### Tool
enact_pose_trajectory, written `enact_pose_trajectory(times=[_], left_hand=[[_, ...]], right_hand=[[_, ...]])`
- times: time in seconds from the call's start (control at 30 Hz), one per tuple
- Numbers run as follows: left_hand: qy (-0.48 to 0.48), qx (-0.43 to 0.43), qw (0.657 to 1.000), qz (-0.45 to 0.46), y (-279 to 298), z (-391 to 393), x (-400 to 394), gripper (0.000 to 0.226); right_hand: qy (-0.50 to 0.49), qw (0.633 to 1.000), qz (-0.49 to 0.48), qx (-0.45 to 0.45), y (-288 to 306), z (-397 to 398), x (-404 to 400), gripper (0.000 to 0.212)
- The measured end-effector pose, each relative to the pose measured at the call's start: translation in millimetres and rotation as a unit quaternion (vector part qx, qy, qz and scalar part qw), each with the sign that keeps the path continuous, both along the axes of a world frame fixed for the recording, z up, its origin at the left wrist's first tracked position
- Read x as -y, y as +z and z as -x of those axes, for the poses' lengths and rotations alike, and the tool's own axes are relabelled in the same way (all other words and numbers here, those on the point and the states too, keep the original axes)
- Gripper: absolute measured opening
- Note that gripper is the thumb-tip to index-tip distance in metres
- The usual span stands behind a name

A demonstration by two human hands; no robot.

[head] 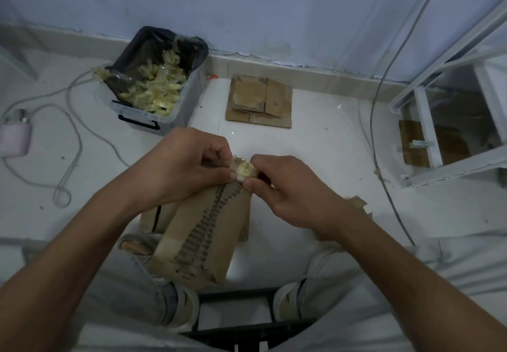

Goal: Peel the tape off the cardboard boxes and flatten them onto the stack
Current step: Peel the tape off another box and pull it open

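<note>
Cardboard box [208, 231]: flattened, torn strip exposed, held above the lap. Left hand [186, 162]: fingers curled on its top edge. Right hand [285, 187]: pinches crumpled tape [243, 167], apparently peeled. Stack [259, 101]: by the wall.

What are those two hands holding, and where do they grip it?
Both the left hand and right hand pinch a crumpled wad of tape at the top end of the cardboard box.

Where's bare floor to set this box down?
Bare white floor lies between the flattened cardboard stack and the white metal rack. Crowded left: the clear plastic bin of peeled tape and looping white cables.
</note>
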State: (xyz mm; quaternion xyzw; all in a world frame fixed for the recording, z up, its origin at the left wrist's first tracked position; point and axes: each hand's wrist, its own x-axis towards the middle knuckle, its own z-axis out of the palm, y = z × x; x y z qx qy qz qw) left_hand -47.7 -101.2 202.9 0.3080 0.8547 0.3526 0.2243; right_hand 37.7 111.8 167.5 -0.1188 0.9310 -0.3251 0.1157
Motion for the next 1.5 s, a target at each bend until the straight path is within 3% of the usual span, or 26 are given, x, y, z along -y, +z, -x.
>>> enact_pose_trajectory(times=[0.27,0.6,0.73,0.93,1.3,1.43,1.5], left_hand=[[-0.086,0.116,0.989,-0.023,9.7,0.7,1.5,0.008],[-0.123,0.213,0.966,-0.077,18.3,12.8,-5.4,0.004],[-0.008,0.24,0.962,-0.127,0.2,19.1,-2.7,0.005],[0.064,0.151,0.972,-0.166,-18.9,9.3,-16.2,0.008],[0.067,0.078,0.984,-0.147,-43.9,-4.8,-20.9,0.01],[0.067,0.045,0.985,-0.152,-45.2,-5.6,-20.8,0.008],[0.079,0.075,0.982,-0.156,-41.4,-8.1,-22.1,0.009]], right_hand=[[0.144,0.98,0.082,0.111,28.2,4.1,-12.0,0.022],[0.18,0.91,0.235,0.292,58.3,17.0,-31.9,0.02],[0.102,0.943,0.227,0.222,34.0,28.1,-42.5,0.03],[0.015,0.989,0.134,0.064,12.3,25.5,-47.1,0.015],[-0.03,0.991,0.126,-0.026,-0.9,25.0,-33.9,0.006],[-0.042,0.988,0.104,-0.104,0.1,25.2,-27.3,0.024],[-0.027,0.983,0.079,-0.167,3.1,24.7,-27.6,0.025]])
